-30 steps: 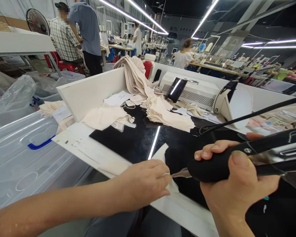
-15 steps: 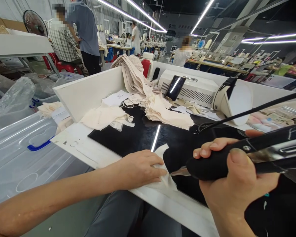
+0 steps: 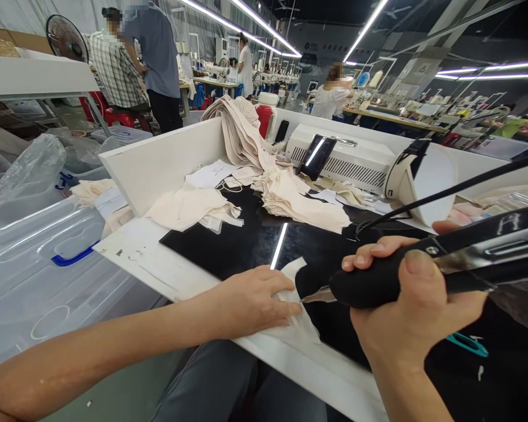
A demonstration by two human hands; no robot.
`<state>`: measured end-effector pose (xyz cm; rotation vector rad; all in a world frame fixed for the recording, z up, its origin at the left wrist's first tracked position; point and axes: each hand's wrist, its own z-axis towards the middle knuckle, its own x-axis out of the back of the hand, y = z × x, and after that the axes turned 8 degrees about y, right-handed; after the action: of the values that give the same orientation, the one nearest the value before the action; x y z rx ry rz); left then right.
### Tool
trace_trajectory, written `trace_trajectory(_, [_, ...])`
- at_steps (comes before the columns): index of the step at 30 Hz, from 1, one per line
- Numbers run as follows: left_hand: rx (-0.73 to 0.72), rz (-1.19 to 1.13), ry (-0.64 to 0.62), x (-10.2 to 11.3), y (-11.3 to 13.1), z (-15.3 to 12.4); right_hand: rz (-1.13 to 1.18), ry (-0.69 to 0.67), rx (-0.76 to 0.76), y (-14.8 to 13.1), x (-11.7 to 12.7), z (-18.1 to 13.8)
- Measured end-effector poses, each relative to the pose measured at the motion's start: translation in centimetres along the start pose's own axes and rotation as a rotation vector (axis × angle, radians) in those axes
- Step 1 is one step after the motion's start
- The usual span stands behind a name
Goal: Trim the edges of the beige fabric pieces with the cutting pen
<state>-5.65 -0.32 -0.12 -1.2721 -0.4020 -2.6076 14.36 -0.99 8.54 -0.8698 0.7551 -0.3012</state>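
Note:
My left hand (image 3: 257,299) is closed on a small cream fabric piece (image 3: 305,328), holding it at the near edge of a glossy black board (image 3: 229,255). One strip of that fabric sticks out beyond my fingertips. In my right hand (image 3: 405,310) is a black-handled hand tool (image 3: 378,281) with a narrow metal tip (image 3: 319,296). The tip points left, close to the fabric by my left fingers; whether it touches cannot be made out. A stack of cream fabric pieces (image 3: 303,205) lies farther back on the board, and another cream pile (image 3: 182,205) lies to its left.
White side walls (image 3: 162,164) border the table. Behind the stacks are a white vented box (image 3: 338,152), a phone (image 3: 318,157) and a lamp-like shade (image 3: 431,181). A black cable (image 3: 457,190) crosses right. A turquoise tool (image 3: 469,344) lies near my right wrist. Plastic bins (image 3: 70,275) stand left.
The tool and my right hand have shifted slightly left and up. More of the turquoise tool shows. My left hand stays on the fabric, and the whole view has moved a little.

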Motion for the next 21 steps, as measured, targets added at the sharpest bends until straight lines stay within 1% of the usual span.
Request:
trace_trajectory(4, [0.014,0.005,-0.005,-0.1,0.1,0.0,-0.024,0.009,-0.005,-0.1,-0.1,-0.1])
trace_trajectory(8, [0.011,0.017,-0.019,-0.3,0.1,-0.3,-0.018,0.028,0.028,-0.1,-0.3,0.1])
trace_trajectory(14, [0.007,0.015,-0.009,-0.5,0.2,-0.3,0.017,-0.006,0.024,0.7,-0.3,0.2])
trace_trajectory(17, [0.020,0.034,0.005,-0.6,1.2,-0.4,0.014,-0.024,0.012,0.8,-0.2,0.2])
trace_trajectory(21, [0.062,0.086,0.014,-0.3,3.4,-0.5,-0.004,-0.013,-0.039,0.1,0.2,0.1])
